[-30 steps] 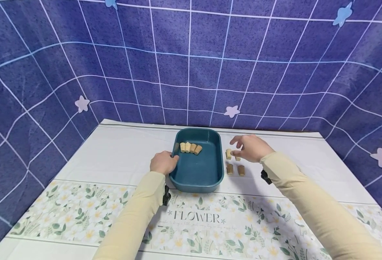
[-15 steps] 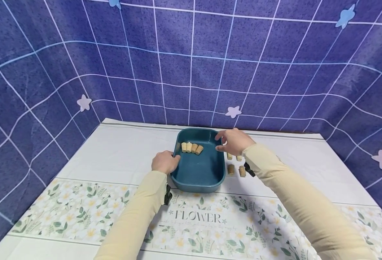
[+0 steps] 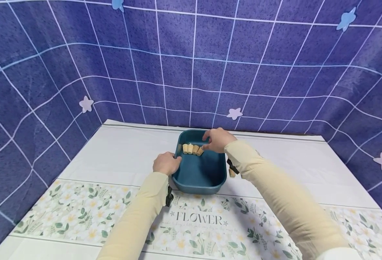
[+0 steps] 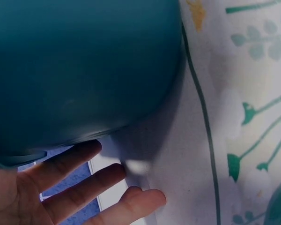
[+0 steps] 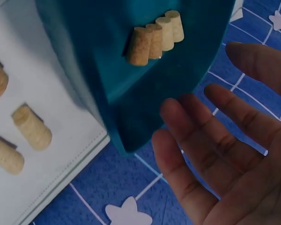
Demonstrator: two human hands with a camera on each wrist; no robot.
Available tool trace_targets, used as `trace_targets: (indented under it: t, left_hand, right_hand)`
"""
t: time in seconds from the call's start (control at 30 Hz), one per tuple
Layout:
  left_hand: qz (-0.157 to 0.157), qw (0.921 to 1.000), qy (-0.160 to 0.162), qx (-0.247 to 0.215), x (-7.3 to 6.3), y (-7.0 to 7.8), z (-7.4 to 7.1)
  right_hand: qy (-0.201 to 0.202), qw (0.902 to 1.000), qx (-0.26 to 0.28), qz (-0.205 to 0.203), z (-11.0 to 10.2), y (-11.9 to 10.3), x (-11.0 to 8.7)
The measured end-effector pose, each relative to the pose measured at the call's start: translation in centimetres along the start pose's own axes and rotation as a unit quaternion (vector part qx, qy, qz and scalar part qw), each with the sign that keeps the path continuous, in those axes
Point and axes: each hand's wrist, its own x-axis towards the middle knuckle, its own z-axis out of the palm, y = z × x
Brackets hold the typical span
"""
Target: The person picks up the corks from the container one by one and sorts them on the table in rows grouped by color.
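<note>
A deep teal rectangular baking dish (image 3: pixel 200 190) stands on the table. My left hand (image 3: pixel 166 163) holds its left wall, thumb over the rim and the other fingers along the outside; the left wrist view shows those fingers (image 4: pixel 84 187) fairly straight. Inside, toward the back left, several tapered corks (image 3: pixel 190 148) form a row, two pale and two brown (image 5: pixel 139 46). Over the dish's right side hovers my right hand (image 3: pixel 219 140), fingertips close to the brown end of the row. In the right wrist view its fingers are spread and hold nothing.
Right of the dish, more corks lie on the white cloth, including a brown one (image 3: pixel 232 173) and two pale ones (image 5: pixel 33 127), partly hidden by the right arm in the head view. A purple gridded curtain (image 3: pixel 191 72) rises behind the table. Floral print (image 3: pixel 80 213) crosses the front.
My right hand has moved left from above the loose corks, across the rim and over the inside of the dish. The left hand keeps its hold; the corks inside look unchanged.
</note>
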Motion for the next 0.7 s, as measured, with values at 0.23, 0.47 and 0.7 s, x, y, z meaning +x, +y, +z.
trace_targets:
  t: [0.23, 0.47, 0.7]
  left_hand:
    - [-0.004, 1.0, 0.0, -0.003, 0.2, -0.1, 0.2]
    - [-0.006, 1.0, 0.001, 0.0, 0.4, -0.2, 0.3]
    - [-0.01, 0.9999, 0.002, -0.002, 0.4, -0.3, 0.4]
  right_hand:
    - [0.0, 0.9998, -0.012, 0.013, 1.1, -1.2, 1.4]
    - [-0.002, 0.9987, -0.005, 0.05, 2.0, -2.0, 2.5]
    - [0.012, 0.9952, 0.004, 0.097, 2.8, -1.7, 3.6]
